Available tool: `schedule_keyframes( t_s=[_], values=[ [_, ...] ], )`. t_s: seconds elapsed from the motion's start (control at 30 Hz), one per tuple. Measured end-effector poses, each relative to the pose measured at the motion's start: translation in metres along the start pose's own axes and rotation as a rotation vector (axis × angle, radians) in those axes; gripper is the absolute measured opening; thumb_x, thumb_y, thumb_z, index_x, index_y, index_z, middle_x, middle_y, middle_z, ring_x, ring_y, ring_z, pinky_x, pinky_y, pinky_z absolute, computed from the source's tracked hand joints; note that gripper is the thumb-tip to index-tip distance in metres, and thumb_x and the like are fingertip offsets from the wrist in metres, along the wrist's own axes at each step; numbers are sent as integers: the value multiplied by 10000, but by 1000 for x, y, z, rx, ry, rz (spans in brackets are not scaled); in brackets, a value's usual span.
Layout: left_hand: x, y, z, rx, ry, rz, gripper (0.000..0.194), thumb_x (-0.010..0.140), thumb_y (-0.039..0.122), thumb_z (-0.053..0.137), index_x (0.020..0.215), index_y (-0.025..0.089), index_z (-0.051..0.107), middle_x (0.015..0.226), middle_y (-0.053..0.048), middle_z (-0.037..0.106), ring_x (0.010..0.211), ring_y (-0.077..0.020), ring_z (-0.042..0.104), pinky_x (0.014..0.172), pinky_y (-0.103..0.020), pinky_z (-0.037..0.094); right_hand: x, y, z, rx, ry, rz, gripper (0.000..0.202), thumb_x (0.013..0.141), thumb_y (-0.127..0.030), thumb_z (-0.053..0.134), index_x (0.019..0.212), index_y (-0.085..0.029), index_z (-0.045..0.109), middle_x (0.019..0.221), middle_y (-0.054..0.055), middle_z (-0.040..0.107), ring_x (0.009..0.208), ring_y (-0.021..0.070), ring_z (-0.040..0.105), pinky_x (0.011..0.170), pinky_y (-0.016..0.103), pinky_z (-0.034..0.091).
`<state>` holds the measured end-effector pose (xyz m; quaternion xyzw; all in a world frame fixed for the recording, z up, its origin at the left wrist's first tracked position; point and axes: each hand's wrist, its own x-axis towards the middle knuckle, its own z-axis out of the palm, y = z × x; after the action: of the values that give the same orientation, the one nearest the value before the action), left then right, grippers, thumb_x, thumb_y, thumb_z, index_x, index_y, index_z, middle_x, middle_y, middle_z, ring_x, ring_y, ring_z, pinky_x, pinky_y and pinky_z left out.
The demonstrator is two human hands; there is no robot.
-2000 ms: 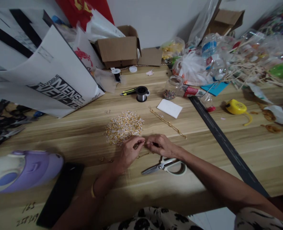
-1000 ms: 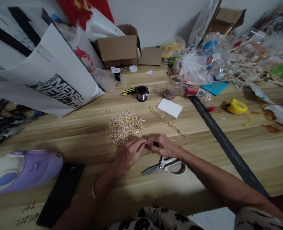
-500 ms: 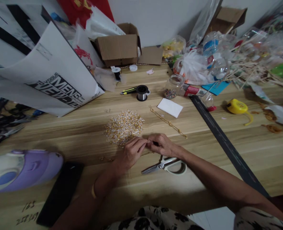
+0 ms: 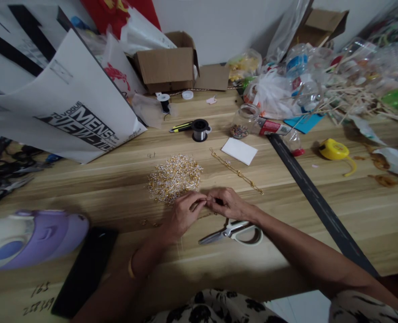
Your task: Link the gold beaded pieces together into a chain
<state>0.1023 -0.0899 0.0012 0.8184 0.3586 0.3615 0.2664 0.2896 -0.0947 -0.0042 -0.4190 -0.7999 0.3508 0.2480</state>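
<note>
My left hand (image 4: 185,213) and my right hand (image 4: 228,204) meet at the fingertips, both pinched closed on something too small to make out. Just beyond my left hand lies a pile of clear and gold beaded pieces (image 4: 175,177). A thin chain (image 4: 207,216) shows on the table beneath and between the hands. Scissors with pale handles (image 4: 234,231) lie on the near side of my right hand. Beyond that hand, a gold beaded chain (image 4: 237,172) is stretched out beside a white card (image 4: 239,151).
A black wire spool (image 4: 199,130) and a bead jar (image 4: 244,122) stand farther back. A long dark ruler (image 4: 320,202) and a yellow tape measure (image 4: 333,149) lie right. At left are a paper bag (image 4: 84,103), a purple bottle (image 4: 40,240) and a black phone-like slab (image 4: 86,271).
The fingers of my left hand have shifted slightly at the pinch. My right hand looks almost unmoved, and the objects around stay in place.
</note>
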Motion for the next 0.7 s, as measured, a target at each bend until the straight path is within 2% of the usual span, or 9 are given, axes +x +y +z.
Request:
schedule_keyframes(
  t_s=[0.23, 0.43, 0.6, 0.7],
  values=[
    [0, 0, 3, -72, -5, -135, 118, 753, 72, 590, 811, 156, 650, 763, -29, 690, 690, -122, 639, 653, -210, 503, 0, -1, 0, -1, 5, 6, 90, 802, -162, 527, 724, -146, 569, 619, -23, 534, 555, 87, 438, 553, 190, 303],
    [1, 0, 1, -93, 4, -122, 111, 752, 73, 585, 796, 145, 658, 764, -47, 697, 700, -133, 642, 660, -224, 505, 0, -2, -1, 16, -3, 21, 116, 822, -193, 520, 736, -144, 581, 618, -19, 532, 557, 89, 444, 550, 193, 306],
    [2, -3, 1, -244, 8, -253, 76, 732, 98, 620, 789, 135, 656, 749, -52, 698, 679, -130, 651, 659, -222, 531, 1, -4, -4, 62, -5, 28, 240, 865, -262, 487, 663, -143, 540, 584, -30, 468, 533, 81, 389, 525, 196, 279],
    [3, -5, 2, -326, 5, -311, 74, 709, 105, 645, 778, 127, 657, 735, -55, 696, 673, -133, 655, 658, -226, 541, 0, -4, -5, 125, -21, 53, 249, 875, -270, 476, 672, -140, 540, 582, -33, 456, 521, 77, 373, 511, 193, 274]
  ],
)
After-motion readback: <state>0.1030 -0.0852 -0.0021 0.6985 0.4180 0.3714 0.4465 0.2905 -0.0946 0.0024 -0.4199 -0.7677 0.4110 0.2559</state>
